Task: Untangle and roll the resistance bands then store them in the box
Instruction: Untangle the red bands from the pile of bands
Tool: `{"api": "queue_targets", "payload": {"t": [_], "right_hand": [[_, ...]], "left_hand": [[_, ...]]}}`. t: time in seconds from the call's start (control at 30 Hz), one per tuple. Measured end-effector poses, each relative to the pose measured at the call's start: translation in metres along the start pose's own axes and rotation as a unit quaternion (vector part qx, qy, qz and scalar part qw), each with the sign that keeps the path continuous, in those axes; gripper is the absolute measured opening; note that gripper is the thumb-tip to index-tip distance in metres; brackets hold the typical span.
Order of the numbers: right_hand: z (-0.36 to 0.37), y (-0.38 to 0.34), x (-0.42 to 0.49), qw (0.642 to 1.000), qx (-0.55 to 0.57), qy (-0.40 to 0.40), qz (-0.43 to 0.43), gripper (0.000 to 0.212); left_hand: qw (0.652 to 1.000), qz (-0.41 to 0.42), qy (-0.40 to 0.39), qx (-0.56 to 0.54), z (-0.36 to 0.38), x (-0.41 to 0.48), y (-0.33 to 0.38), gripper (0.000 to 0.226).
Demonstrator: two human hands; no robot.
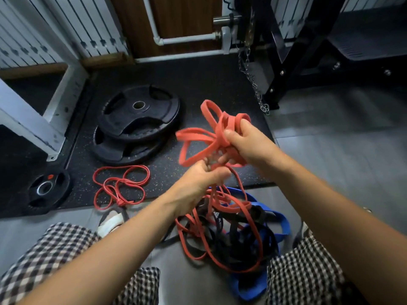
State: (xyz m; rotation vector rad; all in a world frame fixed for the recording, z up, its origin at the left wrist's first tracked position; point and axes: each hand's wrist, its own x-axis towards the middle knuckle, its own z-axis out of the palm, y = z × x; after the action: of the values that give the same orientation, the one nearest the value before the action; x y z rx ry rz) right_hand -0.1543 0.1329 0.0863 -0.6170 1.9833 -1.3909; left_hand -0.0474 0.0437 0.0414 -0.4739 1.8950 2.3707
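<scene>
The right hand point(244, 143) clenches the knotted loops of the flat orange-red rubber band point(193, 137), while the left hand point(201, 178), just below, pinches strands trailing down into the floor tangle point(233, 241).

Two stacked black weight plates point(141, 122) and a smaller plate point(50, 191) lie on the speckled mat point(198, 84), near a chain point(253, 82).
</scene>
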Motion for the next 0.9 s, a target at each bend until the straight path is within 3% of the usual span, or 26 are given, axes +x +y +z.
{"api": "queue_targets", "payload": {"t": [0.13, 0.2, 0.3, 0.4, 0.57, 0.63, 0.7, 0.73, 0.8, 0.9], "right_hand": [[0.007, 0.007, -0.004, 0.968, -0.239, -0.043, -0.055, 0.008], [0.018, 0.006, -0.008, 0.944, -0.312, -0.074, -0.077, 0.015], [0.034, 0.011, -0.009, 0.918, -0.363, -0.131, -0.094, 0.025], [0.020, 0.002, -0.011, 0.922, -0.337, -0.155, -0.109, 0.016], [-0.031, 0.008, -0.010, 0.984, -0.132, 0.067, -0.098, 0.029], [-0.026, 0.034, -0.015, 0.974, -0.222, -0.012, -0.037, 0.029], [0.003, 0.073, -0.027, 0.926, -0.323, -0.185, 0.055, 0.015], [0.022, 0.095, -0.033, 0.907, -0.351, -0.219, 0.074, 0.011], [0.056, 0.136, -0.038, 0.914, -0.353, -0.176, 0.095, 0.047], [0.086, 0.151, -0.035, 0.945, -0.291, 0.041, 0.145, 0.069]], "left_hand": [[0.985, -0.040, 0.033, -0.165, -0.003, 0.000, 0.006, 0.075], [0.968, -0.071, 0.062, -0.232, -0.003, 0.000, 0.010, 0.057], [0.945, -0.132, 0.172, -0.246, -0.002, 0.001, 0.015, 0.027], [0.928, -0.137, 0.232, -0.256, -0.010, 0.002, 0.019, 0.021], [0.923, -0.115, 0.247, -0.270, -0.026, -0.001, 0.023, 0.025], [0.916, -0.103, 0.227, -0.313, -0.023, -0.002, 0.026, 0.023], [0.902, -0.087, 0.210, -0.367, -0.015, -0.003, 0.028, 0.024], [0.896, -0.080, 0.202, -0.387, -0.009, -0.003, 0.028, 0.027], [0.887, -0.074, 0.194, -0.412, 0.000, -0.002, 0.028, 0.032], [0.874, -0.054, 0.202, -0.438, -0.002, -0.003, 0.034, 0.026]]}}
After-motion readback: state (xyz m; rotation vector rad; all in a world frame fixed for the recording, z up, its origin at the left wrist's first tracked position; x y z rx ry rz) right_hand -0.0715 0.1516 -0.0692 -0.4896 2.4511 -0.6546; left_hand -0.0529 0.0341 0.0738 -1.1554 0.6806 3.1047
